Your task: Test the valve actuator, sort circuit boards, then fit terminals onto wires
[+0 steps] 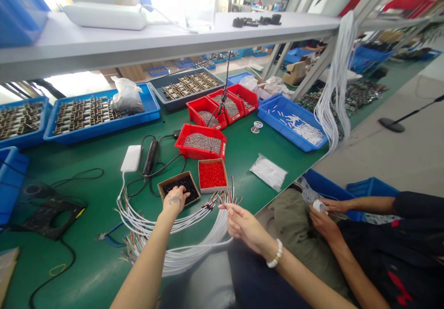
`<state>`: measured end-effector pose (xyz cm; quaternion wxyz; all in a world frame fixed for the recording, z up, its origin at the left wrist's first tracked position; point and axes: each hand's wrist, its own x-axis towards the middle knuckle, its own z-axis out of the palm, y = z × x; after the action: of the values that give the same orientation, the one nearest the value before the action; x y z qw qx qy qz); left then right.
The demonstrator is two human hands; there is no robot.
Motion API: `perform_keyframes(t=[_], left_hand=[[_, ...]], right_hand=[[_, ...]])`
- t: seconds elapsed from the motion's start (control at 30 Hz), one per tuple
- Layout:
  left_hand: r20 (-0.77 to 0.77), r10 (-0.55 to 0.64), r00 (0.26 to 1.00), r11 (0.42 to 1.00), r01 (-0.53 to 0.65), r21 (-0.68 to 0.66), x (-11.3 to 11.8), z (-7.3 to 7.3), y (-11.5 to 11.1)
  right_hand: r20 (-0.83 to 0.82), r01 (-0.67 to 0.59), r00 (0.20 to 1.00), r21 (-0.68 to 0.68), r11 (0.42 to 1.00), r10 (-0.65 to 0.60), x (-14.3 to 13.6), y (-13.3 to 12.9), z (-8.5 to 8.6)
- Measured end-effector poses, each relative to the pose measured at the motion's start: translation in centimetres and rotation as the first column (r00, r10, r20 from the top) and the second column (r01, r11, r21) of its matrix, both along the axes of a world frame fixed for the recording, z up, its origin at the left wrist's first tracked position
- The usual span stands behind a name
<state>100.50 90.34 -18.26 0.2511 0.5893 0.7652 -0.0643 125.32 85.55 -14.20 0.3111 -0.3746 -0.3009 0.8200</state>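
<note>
My left hand (175, 200) dips into a small cardboard box of tiny black parts (188, 184). Its fingers are bent together at the parts, and whatever is between the fingertips is too small to make out. Between the thumb and fingers of my right hand (242, 222) is a white cable (222, 243), pinched near its end, with thin bare-ended wires sticking out. A bundle of white cables (187, 259) with coloured wire ends (133, 246) curves across the green table below my hands. Just behind stands a box of tiny red parts (212, 175).
Red bins (200, 143) of small metal parts stand behind the boxes. Blue trays (104, 123) hold brass-coloured pieces. A bag of white pieces (268, 172) lies to the right, near the table edge. A black tool (151, 157) with cords lies left. A co-worker's hands (324, 216) hold white cable at right.
</note>
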Motion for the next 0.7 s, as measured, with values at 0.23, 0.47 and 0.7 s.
perform_keyframes(t=[0.23,0.47,0.7], left_hand=[[-0.103,-0.175,0.979,0.974,0.158,-0.16,1.1,-0.8,1.2],[-0.099,-0.236,0.967,0.955,0.212,-0.209,0.4,-0.6,0.7],[-0.059,-0.178,0.982,0.974,0.167,-0.15,0.6,-0.7,-0.3]], right_hand=[[0.121,0.168,0.975,0.151,0.974,-0.187,2.2,1.2,5.3],[0.348,-0.008,0.921,0.467,0.884,-0.176,1.2,0.0,7.7],[0.274,-0.076,0.961,0.382,0.921,-0.034,0.2,0.2,8.7]])
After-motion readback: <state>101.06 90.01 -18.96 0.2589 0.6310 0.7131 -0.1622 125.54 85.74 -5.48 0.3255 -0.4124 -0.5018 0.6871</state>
